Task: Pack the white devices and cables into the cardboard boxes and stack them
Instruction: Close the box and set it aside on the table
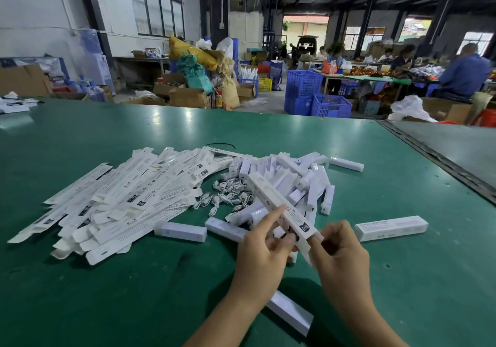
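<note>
While left hand (264,242) & right hand (341,250) pinch near end of long white printed cardboard box (271,196), raised just right of white coiled-cable heap (228,196), step: prob. opening it; next: slide in white bar-shaped plastic device (182,231) + cable.

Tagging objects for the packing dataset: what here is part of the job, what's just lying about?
Job: printed carton held by left hand and right hand; flat carton blanks; white devices; coiled cables; closed box.
Lying about: black wire; blue crates; white plastic bag.
</note>
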A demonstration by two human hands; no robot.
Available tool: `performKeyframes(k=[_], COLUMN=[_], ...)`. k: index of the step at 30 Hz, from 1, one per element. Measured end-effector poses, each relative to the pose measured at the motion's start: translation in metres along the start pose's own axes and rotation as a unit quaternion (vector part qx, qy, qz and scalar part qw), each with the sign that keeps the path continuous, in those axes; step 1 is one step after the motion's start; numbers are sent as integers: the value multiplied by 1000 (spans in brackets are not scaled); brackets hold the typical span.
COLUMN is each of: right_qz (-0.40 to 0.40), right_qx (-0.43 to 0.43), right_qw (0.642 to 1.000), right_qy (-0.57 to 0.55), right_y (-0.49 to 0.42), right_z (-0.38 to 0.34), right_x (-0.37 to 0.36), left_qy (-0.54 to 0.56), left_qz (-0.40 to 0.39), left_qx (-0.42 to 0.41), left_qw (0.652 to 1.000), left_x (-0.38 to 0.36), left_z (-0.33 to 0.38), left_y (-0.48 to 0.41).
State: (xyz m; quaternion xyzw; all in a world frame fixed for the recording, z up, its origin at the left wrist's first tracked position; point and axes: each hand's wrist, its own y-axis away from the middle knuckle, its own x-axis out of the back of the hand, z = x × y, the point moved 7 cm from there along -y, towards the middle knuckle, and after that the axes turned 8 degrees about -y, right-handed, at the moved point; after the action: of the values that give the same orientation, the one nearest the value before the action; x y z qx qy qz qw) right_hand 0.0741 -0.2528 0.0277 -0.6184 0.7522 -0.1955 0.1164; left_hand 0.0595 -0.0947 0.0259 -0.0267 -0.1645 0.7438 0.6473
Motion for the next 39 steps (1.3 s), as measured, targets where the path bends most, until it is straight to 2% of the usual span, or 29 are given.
performKeyframes(k=[5, 10, 13, 20, 24, 28, 32, 39], right_qz=[-54, -36, -53, -161, -208, -172, -146, -147], right_qx=[36, 40, 59, 135, 195, 274, 319, 333], right_qw=[994, 995, 993, 978, 957, 939, 929, 924], right_qy=[86, 88, 92, 17, 53, 114, 119, 114], right_y=[1, 0, 1, 6, 11, 12, 11, 10], right_z=[1, 0, -3, -28, -33, -35, -40, -42], right_x=[-7, -4, -4, -13, -17, -22, -20, -19], left_qy=[-11, -29, -25, -48, -39, -62, -73, -23], left_qz=[-33, -59, -77, 12, 19, 22, 29, -16], left_qx=[6, -1, 3, -23, -29, -36, -39, -17], left_qw=[999, 998, 997, 998, 999, 997, 996, 999], left_x=[-2, 0, -1, 16, 17, 17, 19, 19], left_z=[-3, -6, -6, -8, -6, -3, -7, -15], left_y=[-3, -7, -8, -9, -7, -8, -10, -14])
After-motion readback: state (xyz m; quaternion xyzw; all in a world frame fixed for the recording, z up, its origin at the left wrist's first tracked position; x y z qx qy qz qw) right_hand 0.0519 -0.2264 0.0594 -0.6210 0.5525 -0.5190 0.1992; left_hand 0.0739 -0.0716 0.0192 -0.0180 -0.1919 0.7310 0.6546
